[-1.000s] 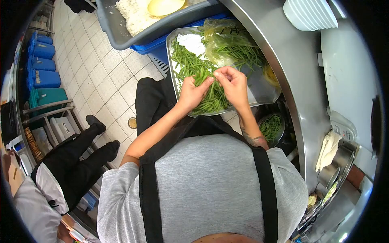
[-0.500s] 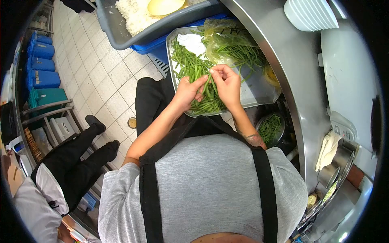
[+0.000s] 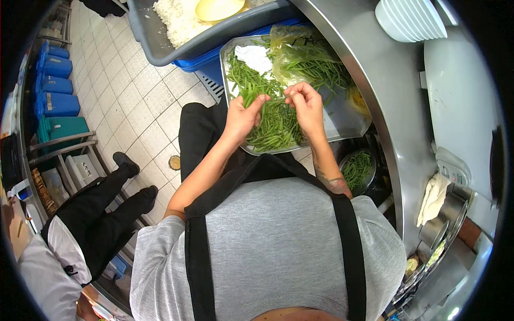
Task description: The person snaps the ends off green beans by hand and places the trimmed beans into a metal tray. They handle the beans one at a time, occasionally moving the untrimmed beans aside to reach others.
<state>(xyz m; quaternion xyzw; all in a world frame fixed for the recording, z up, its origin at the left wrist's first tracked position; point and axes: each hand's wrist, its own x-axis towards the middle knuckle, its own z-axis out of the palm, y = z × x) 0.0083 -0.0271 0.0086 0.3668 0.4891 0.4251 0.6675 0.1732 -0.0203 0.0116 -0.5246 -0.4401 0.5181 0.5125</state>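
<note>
Over a metal tray (image 3: 342,125) on my lap, both hands work among long green beans (image 3: 278,128). My left hand (image 3: 243,116) is closed around a few beans, their ends showing past the thumb. My right hand (image 3: 307,109) pinches with thumb and index finger at the far end of a thin bean that seems to stretch between the two hands. A crumpled white paper (image 3: 253,58) lies on the beans at the tray's far left. Beside it a clear yellowish plastic bag (image 3: 292,48) holds more beans.
A grey tub (image 3: 214,38) of white rice with a yellow bowl stands ahead. A steel counter (image 3: 375,96) curves along my right, with stacked white bowls (image 3: 409,20). Low at right is a pot of cut beans (image 3: 357,170). A co-worker's legs (image 3: 101,224) are at left.
My hands have moved apart, the left slightly left and the right slightly right, with a bean seemingly stretched between them. The tray and its surroundings stay put.
</note>
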